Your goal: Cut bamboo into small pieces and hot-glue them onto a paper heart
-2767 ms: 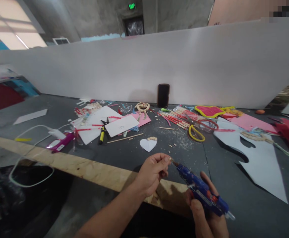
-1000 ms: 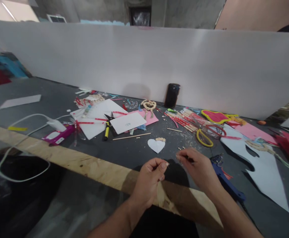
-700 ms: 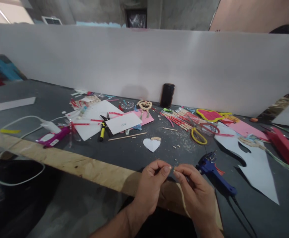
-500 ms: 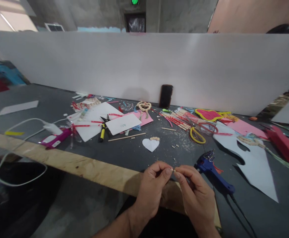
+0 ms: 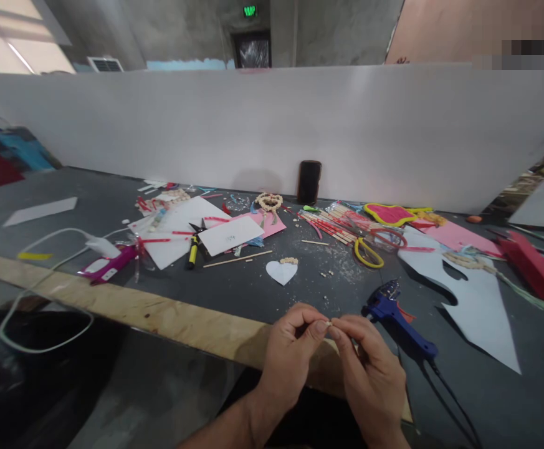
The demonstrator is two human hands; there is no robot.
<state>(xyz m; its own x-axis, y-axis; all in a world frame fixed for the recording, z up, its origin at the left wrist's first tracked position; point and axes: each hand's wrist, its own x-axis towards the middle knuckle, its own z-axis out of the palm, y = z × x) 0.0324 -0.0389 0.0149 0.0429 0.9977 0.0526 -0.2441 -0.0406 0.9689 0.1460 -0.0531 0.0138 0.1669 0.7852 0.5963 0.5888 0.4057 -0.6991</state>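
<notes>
At the table's front edge, my left hand and my right hand meet fingertip to fingertip. Both pinch a tiny pale piece, too small to name surely; it looks like a bit of wooden stick. Just beyond them lies a white paper heart with a row of small pale pieces along its upper right lobe. Several loose bits are scattered to its right. A blue glue gun rests beside my right hand, its nozzle pointing away from me.
Left of the heart are a thin stick, yellow-handled pliers and white card. Scissors and red-patterned sticks lie right. A phone leans on the white partition. The glue gun's cord runs toward the front.
The view has shifted slightly. My fingertips have drawn a little closer around the tiny piece; both hands stay in the same place at the table edge.
</notes>
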